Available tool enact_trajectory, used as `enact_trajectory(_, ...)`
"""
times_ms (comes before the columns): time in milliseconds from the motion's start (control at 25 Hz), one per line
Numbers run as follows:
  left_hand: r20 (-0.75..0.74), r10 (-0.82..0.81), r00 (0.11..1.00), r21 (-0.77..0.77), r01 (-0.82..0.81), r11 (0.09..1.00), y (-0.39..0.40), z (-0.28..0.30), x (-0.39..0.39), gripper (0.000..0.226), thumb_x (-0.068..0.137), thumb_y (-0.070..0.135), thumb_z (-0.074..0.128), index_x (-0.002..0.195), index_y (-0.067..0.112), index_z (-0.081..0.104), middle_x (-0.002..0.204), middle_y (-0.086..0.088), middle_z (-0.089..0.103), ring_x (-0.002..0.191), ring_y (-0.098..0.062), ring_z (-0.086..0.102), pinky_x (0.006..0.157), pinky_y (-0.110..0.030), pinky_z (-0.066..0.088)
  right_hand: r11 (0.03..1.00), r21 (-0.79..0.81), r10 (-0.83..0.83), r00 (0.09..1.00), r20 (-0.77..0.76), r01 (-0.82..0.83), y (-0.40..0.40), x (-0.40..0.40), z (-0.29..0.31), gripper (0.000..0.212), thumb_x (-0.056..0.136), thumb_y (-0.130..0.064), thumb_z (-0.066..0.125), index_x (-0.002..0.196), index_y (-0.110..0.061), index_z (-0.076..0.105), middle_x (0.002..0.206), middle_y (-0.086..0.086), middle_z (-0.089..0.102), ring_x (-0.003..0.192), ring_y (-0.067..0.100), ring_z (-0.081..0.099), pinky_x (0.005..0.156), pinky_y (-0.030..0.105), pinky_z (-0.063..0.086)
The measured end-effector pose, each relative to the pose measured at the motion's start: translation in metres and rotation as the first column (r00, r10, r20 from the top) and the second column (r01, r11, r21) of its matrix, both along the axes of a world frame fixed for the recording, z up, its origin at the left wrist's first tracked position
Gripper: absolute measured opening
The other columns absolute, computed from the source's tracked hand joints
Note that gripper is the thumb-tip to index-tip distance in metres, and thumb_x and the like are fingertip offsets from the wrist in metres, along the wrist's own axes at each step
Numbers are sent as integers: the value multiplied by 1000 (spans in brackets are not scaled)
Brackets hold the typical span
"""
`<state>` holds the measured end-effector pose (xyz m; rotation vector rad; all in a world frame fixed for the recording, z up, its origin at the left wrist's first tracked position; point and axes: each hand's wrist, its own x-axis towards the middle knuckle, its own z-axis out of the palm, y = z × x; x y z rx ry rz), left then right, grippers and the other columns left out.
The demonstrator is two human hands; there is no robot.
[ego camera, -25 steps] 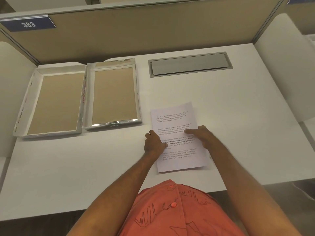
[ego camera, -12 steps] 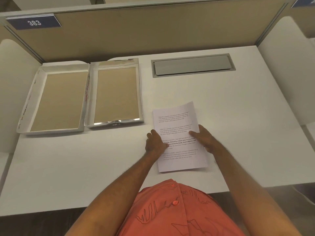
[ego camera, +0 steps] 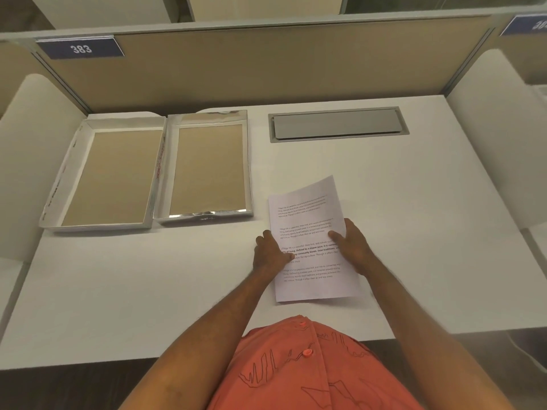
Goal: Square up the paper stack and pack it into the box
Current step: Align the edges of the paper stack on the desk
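A thin stack of white printed paper (ego camera: 305, 208) lies on the white desk, tilted slightly, just in front of me. My left hand (ego camera: 270, 254) grips its left edge, thumb on top. My right hand (ego camera: 352, 247) holds the right edge, fingers spread over the top sheet. The far end of the stack looks a little raised off the desk. An open box lies to the left: a silver-rimmed tray (ego camera: 207, 216) with a brown floor, and beside it the white lid (ego camera: 97, 227), also brown inside. Both halves hold nothing.
A grey cable hatch (ego camera: 337, 124) is set into the desk at the back right. A tan partition (ego camera: 266, 63) with a "383" label closes the rear; white side panels (ego camera: 488, 128) flank the desk. My orange shirt (ego camera: 310, 365) fills the bottom.
Both hands have stayed on the paper's side edges. The right hand has closed more around the right edge, and the stack's far end appears to have lifted slightly.
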<state>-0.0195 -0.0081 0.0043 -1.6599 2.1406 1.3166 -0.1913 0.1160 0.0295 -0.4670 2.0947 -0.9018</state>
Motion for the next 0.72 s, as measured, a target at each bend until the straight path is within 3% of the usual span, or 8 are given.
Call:
enact_trajectory(160,-32,31,999,35,-29,999,-2,-1,2,81,75,25,87,139,9,40,136,-14,46,130,-33,51,105,-48,51,992,116,77,967,-243,-50,-4,24,12,31,104,-30,54,132,-17,51,129,12,72,112,40,69,89,43,54)
enact_trajectory(240,-80,88,993,104,-80,991,-7,-3,4,85,73,28,89,141,9,42,138,-12,47,130,-31,52,107,-48,50,994,101,75,962,-261,-50,-5,29,19,29,104,-31,54,129,-18,51,126,11,72,109,40,69,87,43,55)
enact_trajectory(400,-263,381,886,426,-248,870,-22,2,11,88,79,44,86,146,7,43,143,-7,57,129,-28,60,111,-47,50,996,-90,-34,998,-48,29,1,23,35,35,104,-24,57,138,-17,54,133,6,68,116,31,68,97,46,57)
enact_trajectory(520,-375,503,779,634,-179,752,-33,7,20,67,88,40,78,142,8,55,131,-11,72,121,-31,69,108,-50,52,969,-224,-61,976,209,108,7,21,38,39,105,-15,59,143,-13,54,138,10,68,122,33,68,105,57,55)
enact_trajectory(640,-396,557,730,747,-97,658,-40,6,32,52,97,35,68,141,9,60,133,-15,71,127,-35,65,111,-54,48,958,-259,-37,950,310,122,9,23,35,42,105,-13,59,146,-12,52,139,13,68,123,35,69,106,59,54)
enact_trajectory(720,-389,585,711,730,-149,667,-39,5,35,49,99,32,65,141,8,59,133,-15,71,125,-35,66,107,-52,52,963,-245,-37,957,287,111,8,26,33,42,106,-13,58,146,-11,51,141,13,66,123,35,68,106,59,54)
